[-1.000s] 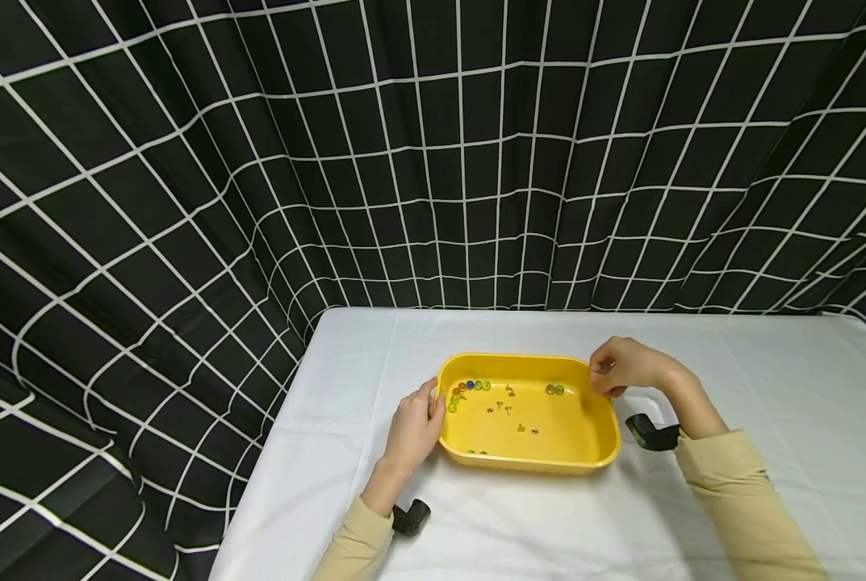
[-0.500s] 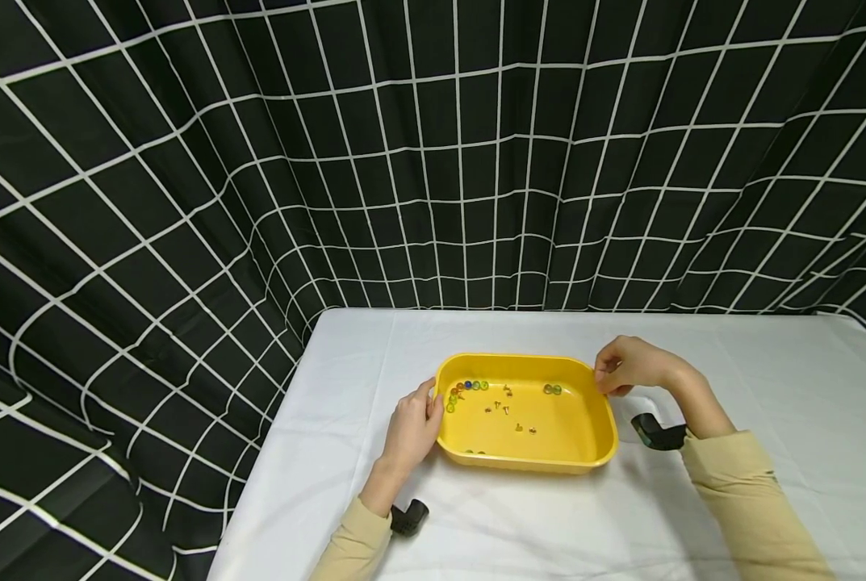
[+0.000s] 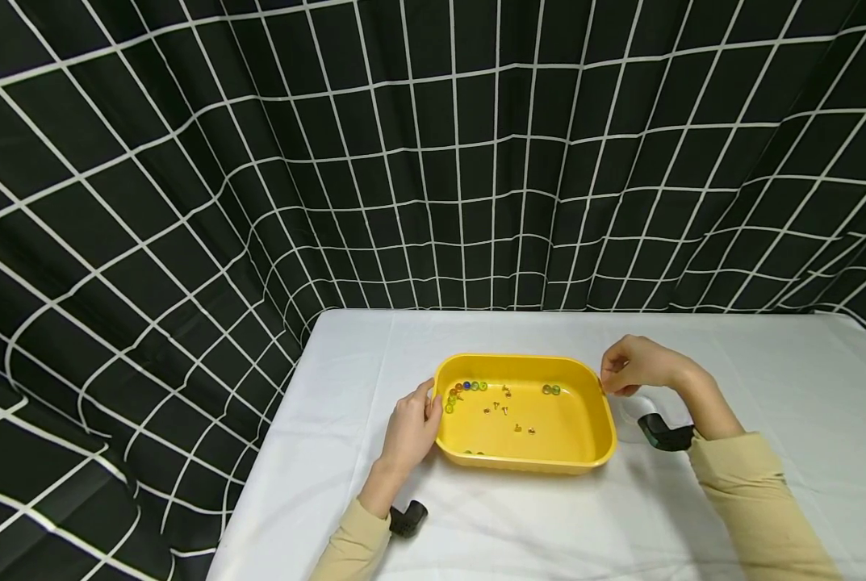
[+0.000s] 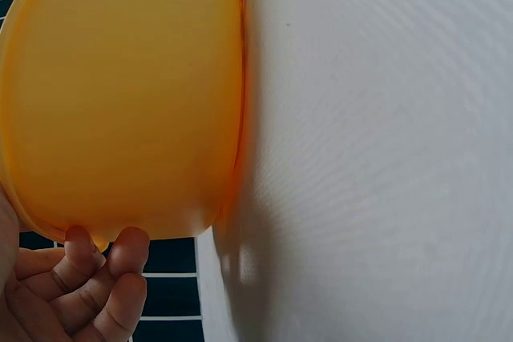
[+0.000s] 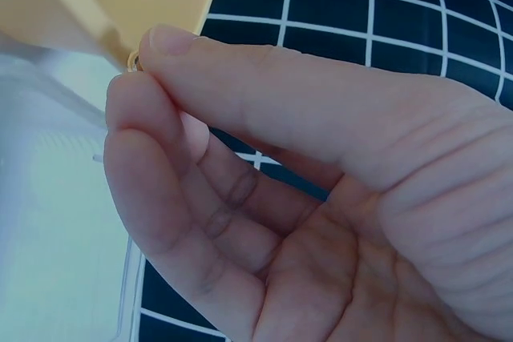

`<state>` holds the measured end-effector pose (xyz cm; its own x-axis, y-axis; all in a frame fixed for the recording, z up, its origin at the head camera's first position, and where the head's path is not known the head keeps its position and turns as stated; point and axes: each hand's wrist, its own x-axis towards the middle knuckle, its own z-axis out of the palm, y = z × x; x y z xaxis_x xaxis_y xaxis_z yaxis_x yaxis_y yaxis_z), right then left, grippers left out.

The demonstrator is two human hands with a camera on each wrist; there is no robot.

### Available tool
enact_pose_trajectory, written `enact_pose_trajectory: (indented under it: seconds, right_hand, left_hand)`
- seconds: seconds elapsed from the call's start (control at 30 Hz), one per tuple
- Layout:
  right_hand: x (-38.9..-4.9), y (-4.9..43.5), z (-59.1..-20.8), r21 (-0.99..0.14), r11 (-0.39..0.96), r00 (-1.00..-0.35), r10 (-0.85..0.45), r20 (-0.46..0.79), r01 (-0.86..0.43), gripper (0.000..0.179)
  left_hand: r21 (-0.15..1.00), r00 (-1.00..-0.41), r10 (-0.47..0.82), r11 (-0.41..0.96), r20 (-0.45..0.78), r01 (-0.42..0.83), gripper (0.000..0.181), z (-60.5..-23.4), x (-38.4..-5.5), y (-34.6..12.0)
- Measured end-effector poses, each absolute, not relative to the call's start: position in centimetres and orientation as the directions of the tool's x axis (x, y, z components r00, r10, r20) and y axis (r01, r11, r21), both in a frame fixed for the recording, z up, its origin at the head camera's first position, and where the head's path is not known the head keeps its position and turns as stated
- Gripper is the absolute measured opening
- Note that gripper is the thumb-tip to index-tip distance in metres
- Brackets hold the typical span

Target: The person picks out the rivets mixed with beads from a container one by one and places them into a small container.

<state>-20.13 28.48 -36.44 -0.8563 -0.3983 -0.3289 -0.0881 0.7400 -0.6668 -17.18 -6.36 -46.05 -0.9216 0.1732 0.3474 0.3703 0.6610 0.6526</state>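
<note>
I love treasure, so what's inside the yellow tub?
Colourful marbles and little gold-coloured bits are inside the yellow tub. Its near wall hides most of two more things.

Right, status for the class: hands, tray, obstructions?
Left hand holds yellow tray. Right hand pinches small gold piece near tray's right rim. Clear container beside tray; no obstruction seen.

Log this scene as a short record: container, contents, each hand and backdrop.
Container: yellow tub on a white tablecloth
Contents: glass marbles, mostly near the walls; small gold-coloured pieces, scattered
Left hand: grips the tub's left end
Right hand: pinches a tiny gold-coloured item near a clear plastic container
Backdrop: black curtain, white grid
</note>
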Motion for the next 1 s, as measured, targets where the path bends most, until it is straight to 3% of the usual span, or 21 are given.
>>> enact_pose_trajectory:
  seconds: [1.0]
  right_hand:
    - [-19.0,30.9,-36.5,-0.674,0.734,-0.862,-0.39,-0.322,-0.08,0.006]
  left_hand:
    - [0.662,-0.924,0.183,0.652,0.335,0.369,0.036,-46.3,-17.3,-6.5]
